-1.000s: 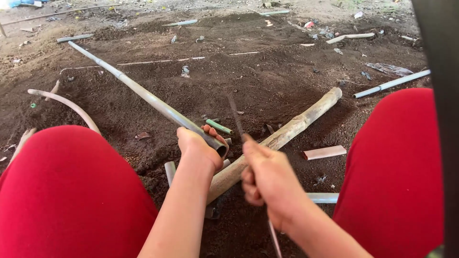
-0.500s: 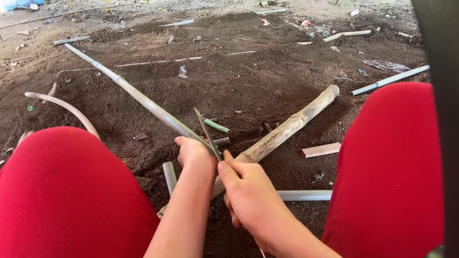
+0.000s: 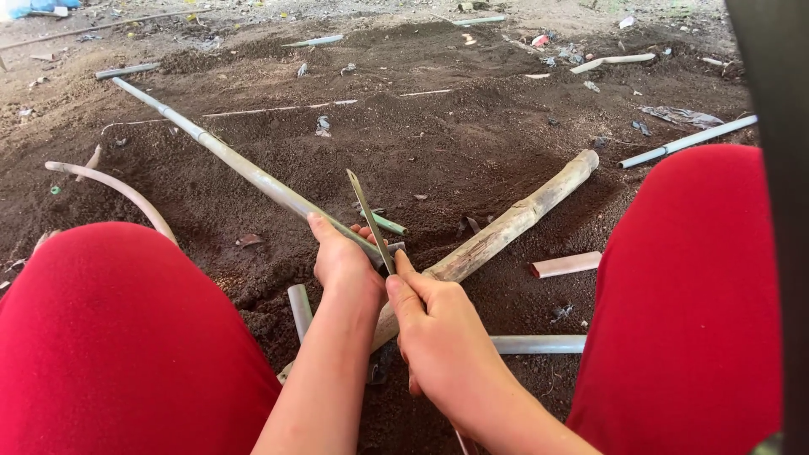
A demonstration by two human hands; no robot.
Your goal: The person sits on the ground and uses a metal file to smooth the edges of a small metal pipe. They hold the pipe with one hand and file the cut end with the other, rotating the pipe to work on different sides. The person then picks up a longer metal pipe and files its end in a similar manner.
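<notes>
The left hand (image 3: 344, 263) is clenching around the near end of a long thin bamboo pole (image 3: 244, 168), which is running away over the dark soil (image 3: 438, 143) toward ten o'clock. The right hand (image 3: 438, 341), just beside it at four o'clock and touching it at the thumb, is gripping a narrow blade (image 3: 369, 217) that is pointing up toward twelve o'clock, its tip standing clear above both hands; its lower part is lying hidden in the fist. Under the hands a thick pale log (image 3: 506, 227) is lying across the ground, stretching toward two o'clock. The person's red-clad knees (image 3: 109, 337) are framing the scene at eight and four o'clock. A short pale offcut (image 3: 566, 264) is lying at three o'clock of the hands, near the log, and a grey tube piece (image 3: 539, 344) is lying at four o'clock. A curved pale strip (image 3: 114, 190) is resting at nine o'clock, well apart from the hands.
</notes>
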